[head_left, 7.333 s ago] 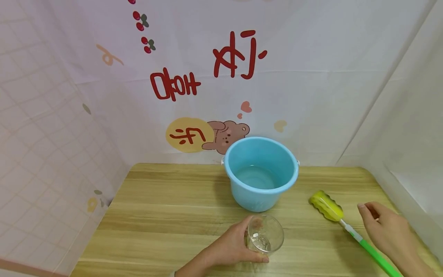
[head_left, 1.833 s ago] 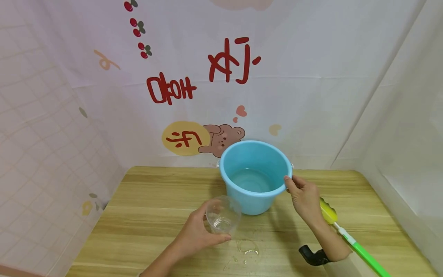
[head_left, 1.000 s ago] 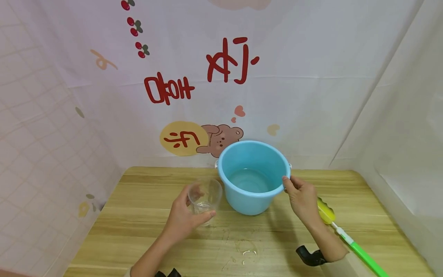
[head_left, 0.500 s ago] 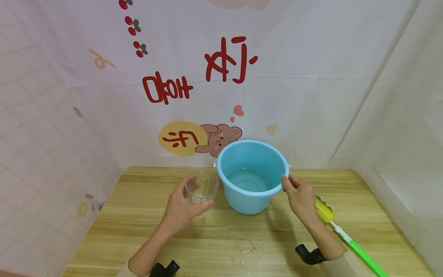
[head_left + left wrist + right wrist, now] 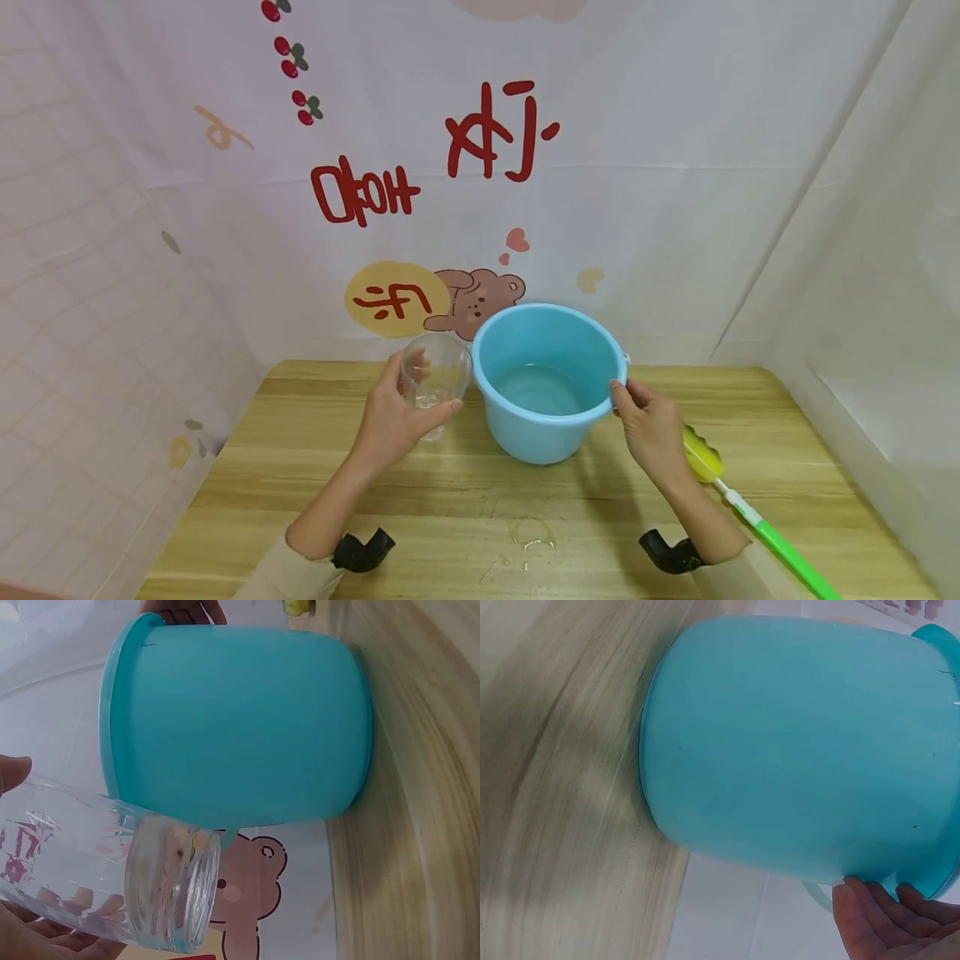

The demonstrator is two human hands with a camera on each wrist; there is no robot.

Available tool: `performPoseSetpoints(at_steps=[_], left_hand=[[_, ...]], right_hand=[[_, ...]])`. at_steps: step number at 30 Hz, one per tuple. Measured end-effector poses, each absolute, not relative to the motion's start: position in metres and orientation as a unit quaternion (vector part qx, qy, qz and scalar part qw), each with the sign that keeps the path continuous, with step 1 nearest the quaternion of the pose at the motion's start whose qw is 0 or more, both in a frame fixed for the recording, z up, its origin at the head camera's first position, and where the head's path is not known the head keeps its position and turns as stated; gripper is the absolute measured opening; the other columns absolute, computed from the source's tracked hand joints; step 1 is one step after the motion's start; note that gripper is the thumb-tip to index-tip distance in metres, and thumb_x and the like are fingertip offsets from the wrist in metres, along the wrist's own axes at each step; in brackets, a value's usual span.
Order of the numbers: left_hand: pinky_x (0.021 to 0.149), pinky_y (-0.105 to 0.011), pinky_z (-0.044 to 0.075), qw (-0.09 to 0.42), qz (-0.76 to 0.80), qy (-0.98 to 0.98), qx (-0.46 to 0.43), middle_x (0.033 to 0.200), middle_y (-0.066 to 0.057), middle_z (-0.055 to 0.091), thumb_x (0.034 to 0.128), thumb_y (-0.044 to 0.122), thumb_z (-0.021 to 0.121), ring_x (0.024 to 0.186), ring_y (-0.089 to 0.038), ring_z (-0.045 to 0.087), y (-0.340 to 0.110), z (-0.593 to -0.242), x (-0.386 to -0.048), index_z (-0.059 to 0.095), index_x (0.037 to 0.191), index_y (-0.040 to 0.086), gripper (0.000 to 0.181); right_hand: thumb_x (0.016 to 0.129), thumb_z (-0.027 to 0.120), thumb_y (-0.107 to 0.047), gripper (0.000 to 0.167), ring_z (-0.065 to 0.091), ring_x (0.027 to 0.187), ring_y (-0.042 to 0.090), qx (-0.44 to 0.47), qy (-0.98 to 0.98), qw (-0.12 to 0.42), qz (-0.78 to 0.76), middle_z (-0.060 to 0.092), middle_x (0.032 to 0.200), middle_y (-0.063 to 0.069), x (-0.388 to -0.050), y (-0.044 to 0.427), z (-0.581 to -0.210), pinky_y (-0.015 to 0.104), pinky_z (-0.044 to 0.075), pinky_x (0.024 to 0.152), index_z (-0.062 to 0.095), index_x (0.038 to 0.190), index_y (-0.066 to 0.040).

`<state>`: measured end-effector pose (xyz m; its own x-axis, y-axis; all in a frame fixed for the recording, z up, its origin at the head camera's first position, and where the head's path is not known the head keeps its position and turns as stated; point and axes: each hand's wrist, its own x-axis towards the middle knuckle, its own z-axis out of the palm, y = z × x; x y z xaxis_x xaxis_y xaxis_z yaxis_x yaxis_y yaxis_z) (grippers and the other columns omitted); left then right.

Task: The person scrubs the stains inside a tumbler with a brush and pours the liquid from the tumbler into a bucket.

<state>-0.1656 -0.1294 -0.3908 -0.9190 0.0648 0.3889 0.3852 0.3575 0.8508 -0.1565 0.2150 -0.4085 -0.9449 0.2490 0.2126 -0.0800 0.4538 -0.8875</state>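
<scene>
My left hand (image 5: pixel 386 423) holds a clear drinking glass (image 5: pixel 438 375), thumb on one side and fingers on the other. The glass is up off the table, just left of a light blue bucket (image 5: pixel 540 437). In the left wrist view, the thick base of the glass (image 5: pixel 176 881) shows in front of the bucket wall (image 5: pixel 240 727). My right hand (image 5: pixel 652 429) grips the bucket's right rim near the handle joint. The bucket stands upright on the table with some water (image 5: pixel 540 390) in it. Whether the glass holds liquid is hard to tell.
A sponge brush (image 5: pixel 757 517) with a yellow-green head and green handle lies at the right, partly behind my right forearm. Small water spots (image 5: pixel 534 533) wet the wooden table (image 5: pixel 300 475) in front of the bucket. White printed cloth (image 5: pixel 637 125) hangs behind and at both sides.
My left hand has carried the glass from in front of the bucket leftward and up beside it. My right hand, earlier near the brush, moved to the bucket rim and has stayed there.
</scene>
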Motion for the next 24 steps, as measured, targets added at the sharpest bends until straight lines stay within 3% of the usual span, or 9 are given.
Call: performPoseSetpoints(at_steps=[6, 11, 18, 24], left_hand=[[0.109, -0.06, 0.045, 0.154, -0.542, -0.812, -0.152, 0.129, -0.012, 0.062, 0.0758, 0.021, 0.096, 0.121, -0.03, 0.058, -0.129, -0.387, -0.174, 0.054, 0.14, 0.005, 0.078], [0.109, -0.057, 0.046, 0.161, -0.54, -0.811, -0.157, 0.126, -0.01, 0.063, 0.0754, 0.02, 0.096, 0.123, -0.033, 0.058, -0.126, -0.384, -0.179, 0.056, 0.137, 0.007, 0.075], [0.094, -0.059, 0.054, 0.178, -0.524, -0.82, -0.144, 0.135, -0.005, 0.06, 0.0751, 0.024, 0.097, 0.122, -0.035, 0.057, -0.119, -0.378, -0.185, 0.054, 0.147, 0.014, 0.084], [0.093, -0.059, 0.055, 0.197, -0.513, -0.82, -0.157, 0.142, -0.005, 0.058, 0.0744, 0.027, 0.097, 0.126, -0.033, 0.056, -0.114, -0.374, -0.19, 0.053, 0.15, 0.015, 0.088]], right_hand=[[0.107, 0.063, -0.026, 0.043, 0.075, 0.098, 0.026, -0.054, -0.837, 0.161, 0.52, 0.073, 0.117, 0.026, -0.157, 0.214, -0.409, 0.013, 0.055, 0.073, 0.067, 0.132, 0.008], [0.107, 0.062, -0.026, 0.044, 0.075, 0.1, 0.031, -0.054, -0.838, 0.156, 0.52, 0.072, 0.118, 0.026, -0.156, 0.214, -0.409, 0.014, 0.056, 0.074, 0.066, 0.133, 0.009], [0.107, 0.062, -0.027, 0.045, 0.075, 0.099, 0.035, -0.056, -0.846, 0.154, 0.508, 0.072, 0.118, 0.026, -0.156, 0.215, -0.407, 0.012, 0.054, 0.072, 0.065, 0.134, 0.008], [0.107, 0.062, -0.026, 0.044, 0.076, 0.097, 0.028, -0.055, -0.844, 0.15, 0.512, 0.072, 0.119, 0.026, -0.156, 0.215, -0.408, 0.013, 0.055, 0.073, 0.065, 0.135, 0.008]])
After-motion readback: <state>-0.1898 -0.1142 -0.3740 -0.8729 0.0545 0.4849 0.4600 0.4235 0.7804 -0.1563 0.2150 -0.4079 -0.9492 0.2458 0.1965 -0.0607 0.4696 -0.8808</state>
